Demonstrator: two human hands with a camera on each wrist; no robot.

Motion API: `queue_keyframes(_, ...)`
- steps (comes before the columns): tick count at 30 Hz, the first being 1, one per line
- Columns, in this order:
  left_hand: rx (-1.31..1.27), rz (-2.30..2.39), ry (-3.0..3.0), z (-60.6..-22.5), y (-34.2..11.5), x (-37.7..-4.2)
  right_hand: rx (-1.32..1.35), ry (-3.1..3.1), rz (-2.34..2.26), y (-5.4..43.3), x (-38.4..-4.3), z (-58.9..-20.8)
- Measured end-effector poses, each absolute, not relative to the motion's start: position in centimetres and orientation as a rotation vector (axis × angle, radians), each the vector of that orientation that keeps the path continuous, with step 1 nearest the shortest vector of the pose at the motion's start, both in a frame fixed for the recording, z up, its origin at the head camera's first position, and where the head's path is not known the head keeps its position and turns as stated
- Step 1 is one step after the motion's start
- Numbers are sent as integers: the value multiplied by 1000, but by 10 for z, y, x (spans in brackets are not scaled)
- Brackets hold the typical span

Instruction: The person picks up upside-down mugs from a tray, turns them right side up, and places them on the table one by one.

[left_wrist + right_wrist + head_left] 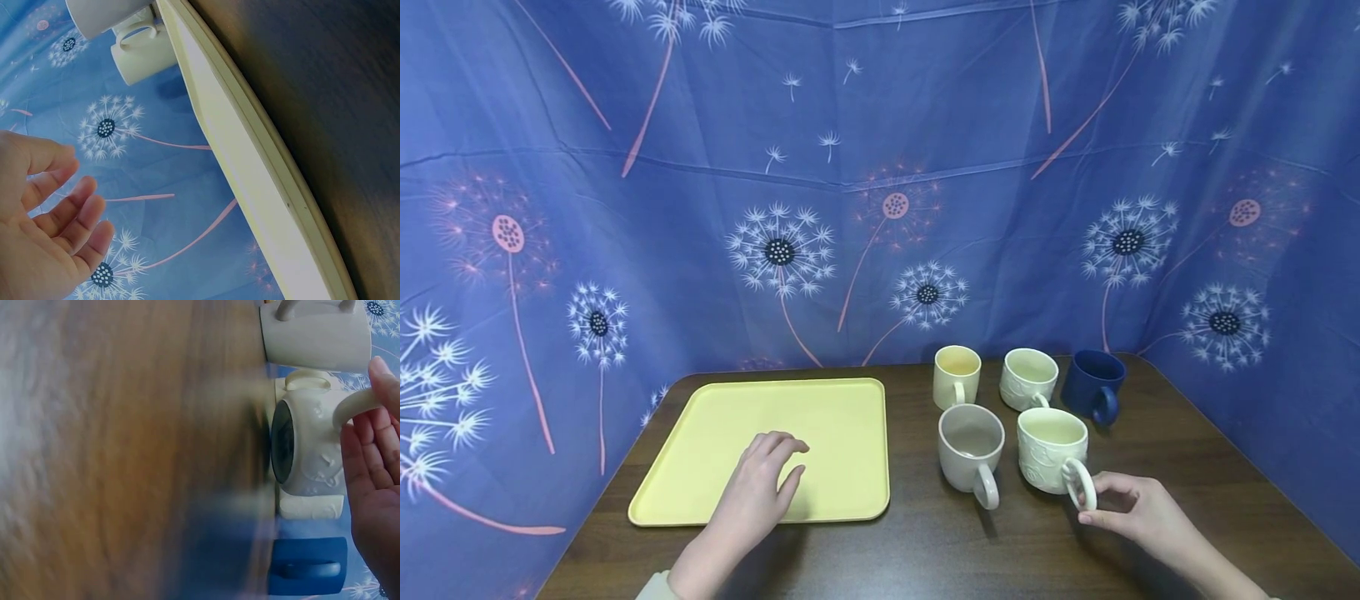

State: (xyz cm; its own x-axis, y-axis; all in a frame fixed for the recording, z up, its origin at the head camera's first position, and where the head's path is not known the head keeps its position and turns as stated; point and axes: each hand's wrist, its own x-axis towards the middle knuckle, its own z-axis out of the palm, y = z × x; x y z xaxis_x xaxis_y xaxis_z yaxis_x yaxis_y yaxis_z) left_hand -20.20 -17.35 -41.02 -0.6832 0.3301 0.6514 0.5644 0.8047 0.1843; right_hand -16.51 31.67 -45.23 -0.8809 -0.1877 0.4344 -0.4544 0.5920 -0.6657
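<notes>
My right hand [1142, 512] pinches the handle [1082, 485] of a cream mug with raised patterns [1047, 454], thumb on one side and fingers on the other. The mug stands nearly upright, and its dark underside [282, 442] shows in the right wrist view. Beside it on the left is a greyish-white mug [966, 454], its handle turned toward me. Over the near part of the yellow tray [842, 425] hovers my left hand [754, 487], fingers loosely bent with nothing in them. That same hand [50, 219] appears at the lower left of the left wrist view.
Behind the two nearer mugs stand a pale yellow mug [946, 385], a second cream embossed mug [1022, 390] and a dark blue mug [1086, 392]. All are on the brown wooden table [917, 542], right of the tray. A blue dandelion-print cloth [1000, 275] hangs around the table's back and sides.
</notes>
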Motion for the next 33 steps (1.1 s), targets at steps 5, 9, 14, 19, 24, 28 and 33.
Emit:
queue_keyframes(5,-653,-501,-2401,-410,-174,-202,552,-2522,1047,320,-167,-451)
queue_keyframes(9,-653,-494,-2408,-411,-174,-202,575,-2524,1015,323,-168,-452)
queue_keyframes(14,-652,-491,-2413,-413,-174,-201,642,-2520,1017,327,-170,-453)
queue_keyframes(19,-655,-482,-2423,-414,-175,-199,699,-2563,967,331,-170,-454)
queue_keyframes(24,-646,-470,-2413,-414,-175,-197,757,-2574,897,335,-169,-458)
queue_keyframes(28,-635,-460,-2407,-413,-175,-195,763,-2583,856,338,-168,-460)
queue_keyframes(33,-618,-457,-2412,-413,-174,-194,757,-2666,842,341,-167,-451)
